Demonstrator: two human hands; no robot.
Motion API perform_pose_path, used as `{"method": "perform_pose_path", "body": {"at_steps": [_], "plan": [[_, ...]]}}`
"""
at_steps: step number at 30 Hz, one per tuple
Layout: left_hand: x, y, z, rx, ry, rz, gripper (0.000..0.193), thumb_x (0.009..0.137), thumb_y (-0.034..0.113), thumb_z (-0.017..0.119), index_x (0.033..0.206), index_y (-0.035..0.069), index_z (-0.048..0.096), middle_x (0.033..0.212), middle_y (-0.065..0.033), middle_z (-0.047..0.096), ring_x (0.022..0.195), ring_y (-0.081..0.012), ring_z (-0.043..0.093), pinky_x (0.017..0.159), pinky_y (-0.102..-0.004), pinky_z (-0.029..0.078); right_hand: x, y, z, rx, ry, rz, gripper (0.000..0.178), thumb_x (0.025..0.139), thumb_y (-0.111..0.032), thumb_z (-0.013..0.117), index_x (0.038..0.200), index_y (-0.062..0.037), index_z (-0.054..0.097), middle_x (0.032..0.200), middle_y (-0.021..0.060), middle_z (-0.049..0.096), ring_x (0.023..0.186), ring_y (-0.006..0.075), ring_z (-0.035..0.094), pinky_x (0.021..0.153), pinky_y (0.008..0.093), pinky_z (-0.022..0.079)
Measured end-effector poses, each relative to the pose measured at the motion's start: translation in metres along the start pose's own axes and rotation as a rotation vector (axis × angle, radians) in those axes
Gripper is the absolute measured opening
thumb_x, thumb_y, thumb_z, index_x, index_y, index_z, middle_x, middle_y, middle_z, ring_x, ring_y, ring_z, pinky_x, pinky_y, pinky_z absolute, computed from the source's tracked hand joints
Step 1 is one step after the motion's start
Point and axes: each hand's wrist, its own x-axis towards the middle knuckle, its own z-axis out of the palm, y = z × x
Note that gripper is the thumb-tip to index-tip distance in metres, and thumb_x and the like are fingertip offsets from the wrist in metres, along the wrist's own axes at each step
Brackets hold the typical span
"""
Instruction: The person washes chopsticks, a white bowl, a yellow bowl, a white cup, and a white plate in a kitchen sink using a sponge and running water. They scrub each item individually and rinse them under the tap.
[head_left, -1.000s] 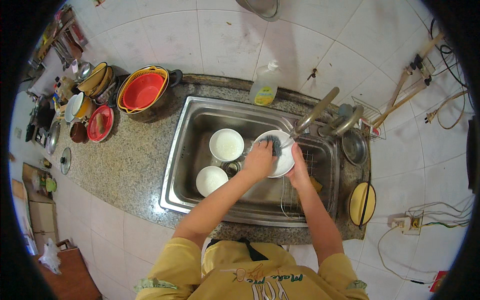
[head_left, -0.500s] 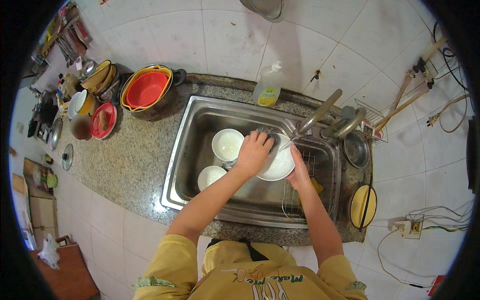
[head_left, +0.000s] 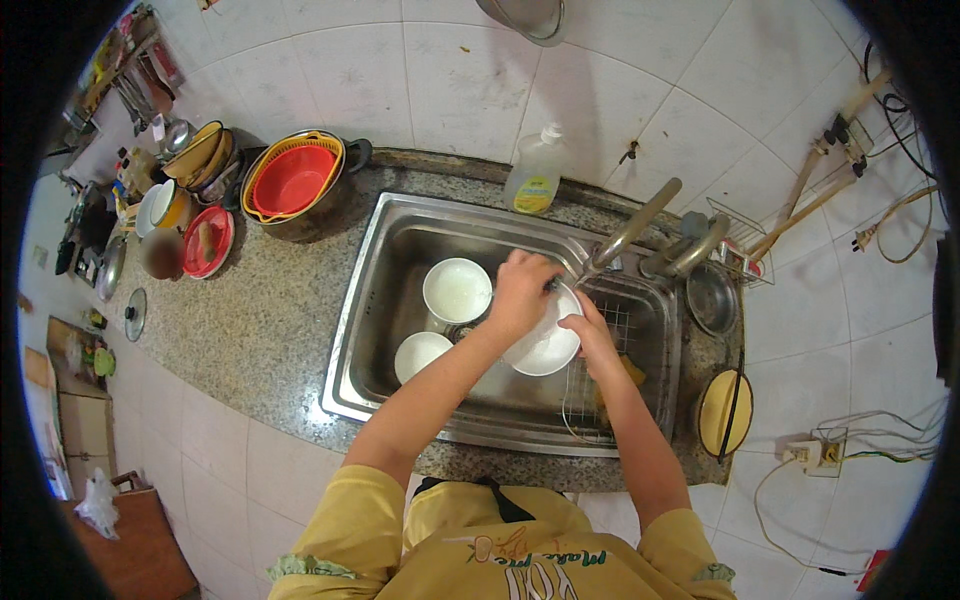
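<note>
Over the sink [head_left: 343, 372], my right hand [head_left: 594, 338] grips a white bowl [head_left: 543, 350] by its right side, with the thumb over the rim. My left hand [head_left: 524, 292] is closed at the bowl's far edge, around a dark grey scouring pad [head_left: 552, 286] that my fingers mostly hide. Two more white items stand in the basin left of my left forearm: a white bowl [head_left: 458, 291] farther back and another white bowl [head_left: 422, 354] nearer, partly behind the forearm. The faucet [head_left: 630, 232] reaches over the basin just beyond my hands.
A wire rack [head_left: 615, 325] lies in the sink's right part. Behind the sink stands a soap bottle [head_left: 533, 180]. Red and yellow baskets [head_left: 295, 180] sit in a pot at the back left. A metal bowl [head_left: 712, 300] and a yellow oval dish [head_left: 725, 412] are on the right.
The held bowl has come slightly nearer and tilted. My left hand has turned over its far edge, now covering most of the scouring pad. My right thumb has moved onto the rim.
</note>
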Motion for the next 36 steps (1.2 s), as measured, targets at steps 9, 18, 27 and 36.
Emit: {"method": "perform_pose_path", "body": {"at_steps": [9, 18, 27, 36], "plan": [[-0.001, -0.002, -0.01, -0.172, -0.122, -0.17, 0.032, 0.059, 0.008, 0.066, 0.09, 0.004, 0.06, 0.09, -0.0126, 0.059, 0.087, -0.0285, 0.056, 0.072, -0.0359, 0.043, -0.003, 0.0, -0.003, 0.054, 0.005, -0.107, 0.065, 0.061, -0.009, 0.049, 0.125, -0.0029, 0.036, 0.103, 0.0104, 0.052, 0.089, 0.0192, 0.05, 0.075, 0.0259, 0.039], [0.004, 0.007, 0.006, -0.066, -0.079, 0.296, 0.026, 0.061, 0.002, 0.055, 0.087, 0.004, 0.058, 0.088, -0.0133, 0.059, 0.084, -0.0292, 0.056, 0.075, -0.0362, 0.045, 0.01, -0.005, -0.008, -0.153, -0.055, -0.098, 0.054, 0.061, -0.008, 0.049, 0.114, -0.0003, 0.042, 0.098, 0.0098, 0.052, 0.088, 0.0192, 0.049, 0.077, 0.025, 0.037], [-0.035, -0.041, 0.023, -0.278, 0.026, -0.782, 0.03, 0.069, 0.021, 0.064, 0.084, -0.004, 0.056, 0.078, -0.0196, 0.058, 0.067, -0.0296, 0.057, 0.061, -0.0367, 0.044, 0.014, -0.008, -0.004, -0.154, 0.127, -0.394, 0.056, 0.066, -0.008, 0.047, 0.121, -0.0018, 0.038, 0.11, 0.0123, 0.049, 0.1, 0.0213, 0.046, 0.087, 0.0282, 0.033], [-0.055, -0.04, 0.051, -1.066, -0.003, -1.149, 0.03, 0.078, 0.023, 0.06, 0.094, -0.002, 0.054, 0.084, -0.0093, 0.06, 0.071, -0.022, 0.059, 0.06, -0.0315, 0.05, 0.024, 0.003, -0.006, -0.294, 0.201, -0.482, 0.054, 0.068, -0.01, 0.049, 0.121, -0.0054, 0.04, 0.114, 0.0175, 0.046, 0.106, 0.0262, 0.044, 0.091, 0.0324, 0.031]]}}
